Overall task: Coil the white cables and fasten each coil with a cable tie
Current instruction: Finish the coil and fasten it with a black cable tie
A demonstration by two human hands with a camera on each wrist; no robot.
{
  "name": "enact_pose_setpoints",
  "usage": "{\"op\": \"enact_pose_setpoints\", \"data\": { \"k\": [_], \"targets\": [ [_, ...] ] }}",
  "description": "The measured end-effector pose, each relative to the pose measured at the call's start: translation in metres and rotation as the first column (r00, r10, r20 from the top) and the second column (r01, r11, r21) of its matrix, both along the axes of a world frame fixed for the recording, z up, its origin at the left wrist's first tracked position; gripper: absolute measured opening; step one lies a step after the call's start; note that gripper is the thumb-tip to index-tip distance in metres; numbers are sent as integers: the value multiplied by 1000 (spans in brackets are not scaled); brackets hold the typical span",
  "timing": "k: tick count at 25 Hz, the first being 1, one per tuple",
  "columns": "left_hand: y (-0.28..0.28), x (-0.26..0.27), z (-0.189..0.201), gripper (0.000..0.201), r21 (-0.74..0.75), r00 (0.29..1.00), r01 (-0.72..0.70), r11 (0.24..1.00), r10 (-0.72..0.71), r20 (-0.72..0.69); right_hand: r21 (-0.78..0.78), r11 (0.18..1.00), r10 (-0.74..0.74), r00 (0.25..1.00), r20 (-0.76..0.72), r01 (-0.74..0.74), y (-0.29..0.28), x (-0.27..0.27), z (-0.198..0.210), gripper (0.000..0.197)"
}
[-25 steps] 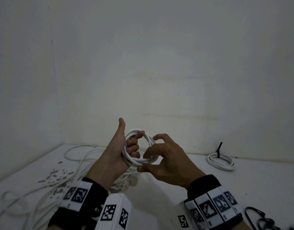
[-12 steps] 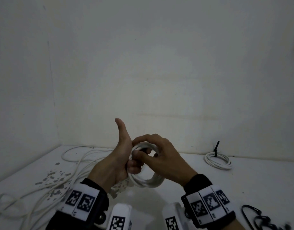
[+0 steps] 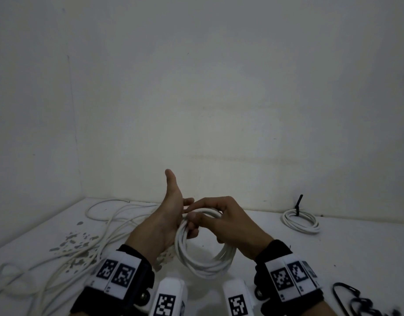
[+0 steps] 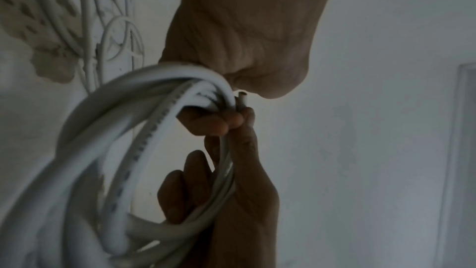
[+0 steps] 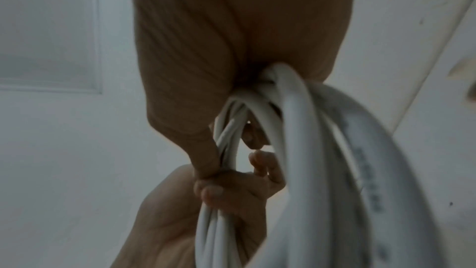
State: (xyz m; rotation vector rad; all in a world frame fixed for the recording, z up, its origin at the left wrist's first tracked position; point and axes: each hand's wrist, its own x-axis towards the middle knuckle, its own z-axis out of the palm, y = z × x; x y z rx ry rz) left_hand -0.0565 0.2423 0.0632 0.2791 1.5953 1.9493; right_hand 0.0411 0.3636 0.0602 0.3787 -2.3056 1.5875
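**One coil tied, one in my hands, loose cable still waiting**

At the far left of the counter [image 3: 287, 254] a tangle of loose cable [image 3: 100, 233] still sprawls in long, slack curves, none of it wound. It lies over a patch where the white surface has flaked into grey chips. By my reckoning that is the work left, though I cannot tell how many cables it holds.

My left hand [image 3: 166, 222] holds the coil [image 3: 203, 261] at its upper left side, fingers curled round the bundled strands, thumb standing straight up and clear of it. The coil hangs above the counter between my wrists, a round hoop of several turns of smooth, stiffish white cable with a row of small printed marks along one strand. In the left wrist view a cut end [image 4: 242, 99] pokes out just above my fingertips, so the winding looks finished or close to it. No tie is on this coil yet.

My right hand [image 3: 228, 222] grips the top of the same hoop, fingers wrapped over the strands, pinching them together right beside the left.

Further right, near the wall, a finished coil [image 3: 301, 221] lies flat, cinched by a black tie [image 3: 297, 206] whose tail sticks up. At the bottom right edge lie thin black loops [image 3: 347, 295], likely spare ties, though they are blurred.
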Motion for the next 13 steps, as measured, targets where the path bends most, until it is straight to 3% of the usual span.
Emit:
{"op": "enact_pose_setpoints", "data": {
  "k": [2, 5, 7, 10, 13],
  "targets": [
    [-2, -4, 0, 104, 126, 996, -4, 992, -7, 89, -85, 996, -8, 999, -45, 4, 0, 0, 1, 17],
    [-13, -12, -3, 103, 286, 980, 110, 952, -152, 126, -239, 962, -167, 976, -137, 131, 1, -8, -2, 16],
    [-16, -5, -4, 88, 280, 969, 218, 935, -242, 54, -358, 906, -290, 948, -132, 227, 4, -16, -6, 14],
    [-7, 10, -7, 56, 330, 964, 240, 913, -265, 33, -473, 836, -353, 933, -73, 280, 6, -20, -6, 14],
    [3, 20, -5, 41, 435, 971, 190, 880, -233, 48, -435, 857, -340, 937, -78, 275, 10, -16, -2, 11]
  ]
}}
